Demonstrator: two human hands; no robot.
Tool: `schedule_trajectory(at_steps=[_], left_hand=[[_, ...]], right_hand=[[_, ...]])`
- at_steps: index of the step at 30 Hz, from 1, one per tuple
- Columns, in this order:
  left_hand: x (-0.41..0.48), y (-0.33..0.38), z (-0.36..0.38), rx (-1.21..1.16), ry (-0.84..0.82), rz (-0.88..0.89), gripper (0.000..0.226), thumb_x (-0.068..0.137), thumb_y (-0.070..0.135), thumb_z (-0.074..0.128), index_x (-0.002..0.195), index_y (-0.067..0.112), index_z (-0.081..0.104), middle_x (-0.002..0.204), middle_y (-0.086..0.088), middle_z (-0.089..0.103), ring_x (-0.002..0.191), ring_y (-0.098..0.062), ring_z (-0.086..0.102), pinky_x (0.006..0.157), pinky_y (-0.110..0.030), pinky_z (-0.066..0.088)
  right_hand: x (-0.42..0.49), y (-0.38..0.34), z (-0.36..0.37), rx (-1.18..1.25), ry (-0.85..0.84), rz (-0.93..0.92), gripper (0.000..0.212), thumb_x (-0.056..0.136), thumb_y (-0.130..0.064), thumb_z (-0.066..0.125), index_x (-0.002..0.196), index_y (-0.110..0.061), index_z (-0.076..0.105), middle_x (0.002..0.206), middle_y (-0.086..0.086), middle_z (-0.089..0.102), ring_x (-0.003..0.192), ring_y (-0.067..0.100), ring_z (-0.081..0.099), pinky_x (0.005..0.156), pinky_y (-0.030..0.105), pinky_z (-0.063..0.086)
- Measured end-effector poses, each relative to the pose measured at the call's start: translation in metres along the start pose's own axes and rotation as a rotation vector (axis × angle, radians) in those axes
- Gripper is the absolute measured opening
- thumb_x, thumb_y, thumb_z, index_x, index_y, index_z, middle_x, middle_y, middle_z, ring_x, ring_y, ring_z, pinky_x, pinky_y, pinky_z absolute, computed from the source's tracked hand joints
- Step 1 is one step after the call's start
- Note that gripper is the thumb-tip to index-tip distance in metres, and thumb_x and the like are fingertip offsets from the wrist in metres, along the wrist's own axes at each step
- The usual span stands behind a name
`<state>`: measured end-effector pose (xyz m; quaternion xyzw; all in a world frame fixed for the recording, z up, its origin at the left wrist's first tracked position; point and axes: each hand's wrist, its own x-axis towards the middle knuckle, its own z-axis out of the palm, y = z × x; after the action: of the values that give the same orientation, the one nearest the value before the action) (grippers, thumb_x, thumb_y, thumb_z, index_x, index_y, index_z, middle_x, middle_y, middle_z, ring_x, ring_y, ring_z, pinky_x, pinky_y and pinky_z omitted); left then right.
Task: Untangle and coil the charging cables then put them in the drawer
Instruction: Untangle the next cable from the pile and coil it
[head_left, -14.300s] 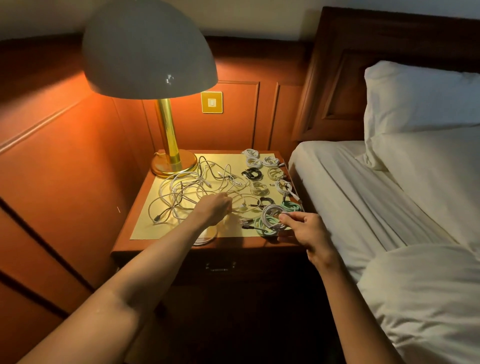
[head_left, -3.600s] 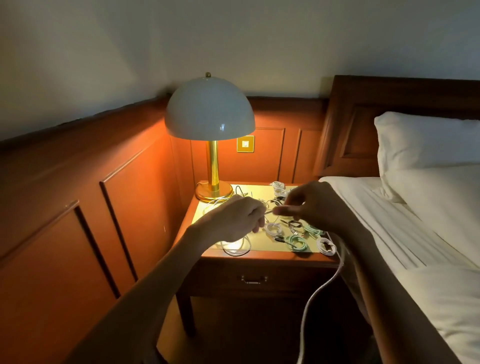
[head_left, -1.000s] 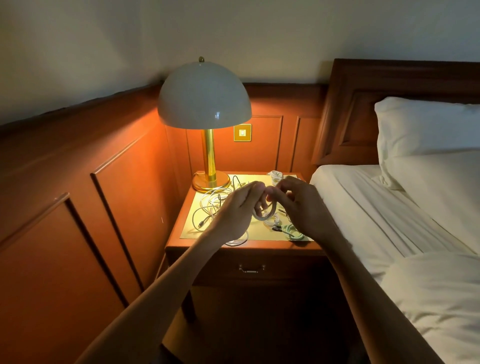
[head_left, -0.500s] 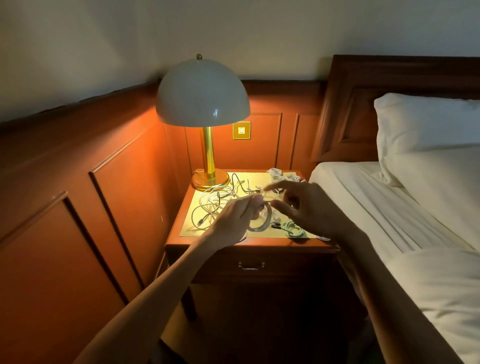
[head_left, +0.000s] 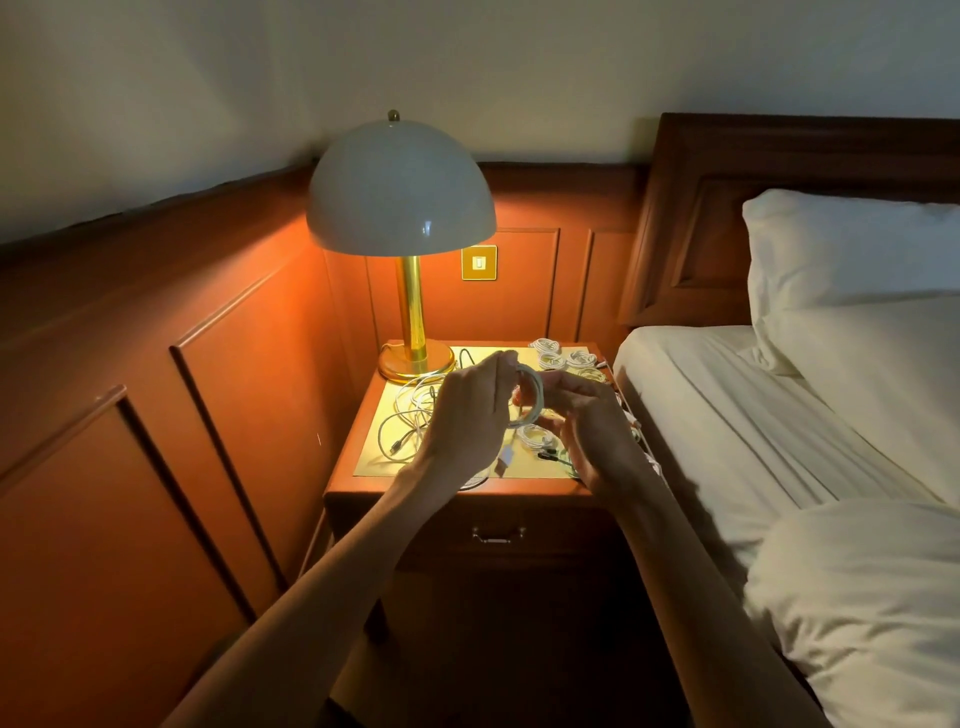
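Note:
My left hand (head_left: 470, 415) grips a coiled grey-white cable (head_left: 531, 395) held above the nightstand (head_left: 363, 486). A plug end (head_left: 505, 460) of that cable dangles below the left hand. My right hand (head_left: 592, 426) is right beside the coil, fingers curled on its right side. A tangle of white cables (head_left: 410, 415) lies on the left of the nightstand top. Small finished coils (head_left: 563, 358) sit at the back right. Others lie under my hands, partly hidden. The drawer (head_left: 497, 535) below is closed.
A brass lamp (head_left: 413, 332) with a white dome shade stands at the nightstand's back left corner. Wood panelling closes off the left and back. The bed (head_left: 753, 426) with white sheets and a pillow presses against the right side.
Both hands rose a little and came together on the coil. The right hand closed in on the coil's right side, and a plug end now hangs under the left hand.

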<state>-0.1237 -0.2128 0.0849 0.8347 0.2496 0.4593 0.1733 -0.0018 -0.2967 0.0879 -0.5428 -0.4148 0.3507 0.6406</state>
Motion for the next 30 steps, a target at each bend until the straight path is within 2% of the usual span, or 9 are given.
schedule_trajectory(at_steps=[3,6,10,15,18,22,26,28,30], left_hand=[[0.003,-0.008,-0.001,0.098,-0.013,0.045,0.036,0.108,0.026,0.036,0.105,0.007,0.067,0.071,0.003,0.064,0.054,-0.002,0.059,0.047,-0.020,0.046],[0.002,-0.013,0.000,0.126,-0.043,0.080,0.038,0.107,0.027,0.036,0.100,0.009,0.068,0.066,0.004,0.059,0.051,-0.001,0.055,0.045,-0.015,0.039],[-0.001,-0.016,-0.001,0.116,-0.052,0.102,0.044,0.106,0.033,0.033,0.098,0.011,0.070,0.068,0.008,0.057,0.052,0.004,0.050,0.049,-0.009,0.035],[-0.002,-0.020,-0.001,0.039,-0.074,0.120,0.035,0.107,0.028,0.037,0.097,0.013,0.067,0.069,0.008,0.057,0.057,0.000,0.055,0.051,-0.015,0.038],[-0.002,-0.023,0.000,-0.020,-0.125,0.073,0.035,0.108,0.029,0.037,0.097,0.014,0.067,0.067,-0.001,0.060,0.055,-0.010,0.058,0.049,-0.023,0.041],[-0.001,-0.025,-0.002,-0.076,-0.170,-0.008,0.034,0.108,0.028,0.038,0.084,0.038,0.060,0.061,0.010,0.054,0.055,-0.004,0.055,0.049,-0.012,0.034],[0.000,-0.029,-0.004,-0.116,-0.197,-0.063,0.034,0.107,0.036,0.036,0.078,0.032,0.052,0.062,0.011,0.055,0.055,-0.002,0.056,0.051,-0.018,0.040],[0.001,-0.029,-0.004,-0.140,-0.219,-0.077,0.036,0.105,0.042,0.033,0.076,0.030,0.052,0.062,0.006,0.054,0.054,-0.005,0.054,0.051,-0.021,0.040],[0.002,-0.028,-0.005,-0.151,-0.210,-0.069,0.038,0.104,0.044,0.032,0.076,0.028,0.051,0.061,0.005,0.053,0.053,-0.009,0.053,0.051,-0.025,0.039]], right_hand=[[-0.001,-0.003,-0.005,0.016,-0.016,0.067,0.028,0.101,-0.023,0.052,0.101,-0.008,0.075,0.105,0.002,0.076,0.101,0.014,0.071,0.096,0.041,0.051],[-0.001,-0.002,-0.006,-0.102,0.026,0.044,0.008,0.086,-0.017,0.076,0.094,-0.018,0.076,0.095,-0.003,0.078,0.093,0.012,0.073,0.092,0.040,0.056],[0.001,-0.003,-0.001,-0.005,0.045,0.164,0.026,0.082,-0.005,0.077,0.101,-0.018,0.066,0.084,-0.003,0.078,0.087,0.016,0.075,0.077,0.030,0.057],[0.004,-0.008,0.002,0.268,-0.019,0.319,0.042,0.081,0.009,0.068,0.110,-0.015,0.051,0.096,0.013,0.071,0.091,0.028,0.070,0.074,0.035,0.057],[0.002,-0.004,0.005,0.019,0.049,0.091,0.049,0.075,0.005,0.078,0.109,-0.014,0.048,0.095,0.010,0.071,0.087,0.024,0.073,0.064,0.031,0.059],[-0.003,0.010,0.009,-0.350,0.176,-0.334,0.047,0.078,-0.019,0.086,0.116,-0.022,0.058,0.094,0.000,0.069,0.069,0.011,0.073,0.051,0.028,0.058],[0.001,0.033,0.008,-0.806,0.318,-0.878,0.019,0.089,-0.014,0.076,0.107,-0.013,0.075,0.110,0.009,0.062,0.088,0.010,0.064,0.064,0.019,0.054],[-0.002,0.034,0.013,-0.713,0.353,-0.896,0.014,0.091,-0.006,0.072,0.104,-0.009,0.075,0.105,0.007,0.067,0.090,0.007,0.064,0.067,0.013,0.051],[-0.006,0.028,0.021,-0.525,0.419,-0.753,0.013,0.094,-0.010,0.068,0.105,-0.010,0.075,0.100,-0.003,0.071,0.089,0.000,0.066,0.069,0.010,0.051]])
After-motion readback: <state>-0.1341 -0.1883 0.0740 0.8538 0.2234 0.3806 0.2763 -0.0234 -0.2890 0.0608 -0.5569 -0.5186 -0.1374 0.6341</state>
